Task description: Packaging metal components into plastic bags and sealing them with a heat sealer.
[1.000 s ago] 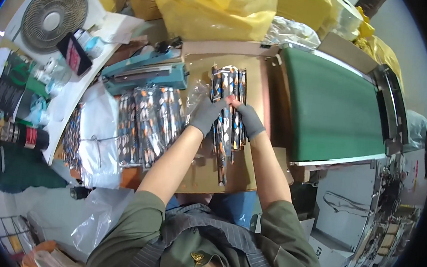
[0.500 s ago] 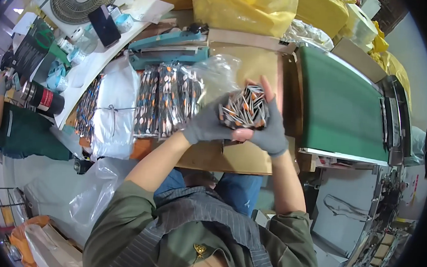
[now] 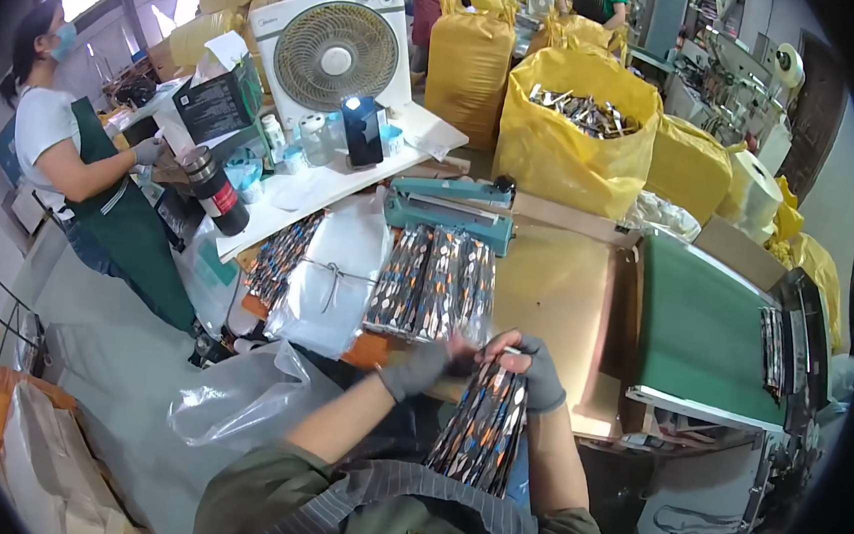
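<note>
A bundle of long, slim patterned packets (image 3: 483, 422), black with orange, blue and white marks, lies against the front of my apron. My right hand (image 3: 537, 371), in a grey fingerless glove, grips its upper end, thumb across the top. Close beside that end is my left hand (image 3: 424, 365), gloved the same way; motion blurs its fingers, so I cannot make out whether they touch the bundle. Rows of similar packets (image 3: 431, 282) lie on the table just beyond my left hand. Left of them is a white plastic-wrapped bundle (image 3: 331, 270) tied with dark cord.
Behind the rows stands a teal sealing machine (image 3: 452, 209). A brown board (image 3: 560, 298) and a green conveyor belt (image 3: 708, 329) are to the right. A fan (image 3: 335, 54) and a yellow sack (image 3: 571, 158) stand at the back. A co-worker (image 3: 84, 160) in a green apron works at left.
The bundle has come down toward my body and turned from end-on to lengthwise. Both hands have moved to its upper end, and the head view has tilted up, showing more of the room.
</note>
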Motion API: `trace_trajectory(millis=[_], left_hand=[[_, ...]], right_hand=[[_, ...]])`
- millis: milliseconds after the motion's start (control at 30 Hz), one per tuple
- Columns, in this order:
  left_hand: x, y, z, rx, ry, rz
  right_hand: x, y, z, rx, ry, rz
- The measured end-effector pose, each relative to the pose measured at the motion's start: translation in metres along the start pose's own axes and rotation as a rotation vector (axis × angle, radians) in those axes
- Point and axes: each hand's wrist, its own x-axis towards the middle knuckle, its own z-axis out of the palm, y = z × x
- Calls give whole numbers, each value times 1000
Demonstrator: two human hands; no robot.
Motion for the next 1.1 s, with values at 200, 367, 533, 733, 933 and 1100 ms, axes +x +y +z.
trace_trajectory(millis=[200, 367, 533, 733, 933, 1100], left_hand=[[-18, 147, 57, 718, 161, 576], [-50, 101, 67, 901, 250, 745], [-53, 21, 67, 312, 519, 423], [-71, 29, 66, 465, 441, 545], [-102, 24, 83, 813, -76, 512], [-16, 110, 101, 975, 141, 181]], right_hand=[[24, 25, -2, -243, 104, -50], [3, 12, 16, 76, 182, -101], [-21, 19, 29, 152, 270, -89], [-101, 85, 41, 174, 525, 74], [-155, 85, 41, -800, 763, 233], [-102, -25, 40, -1152, 952, -369]])
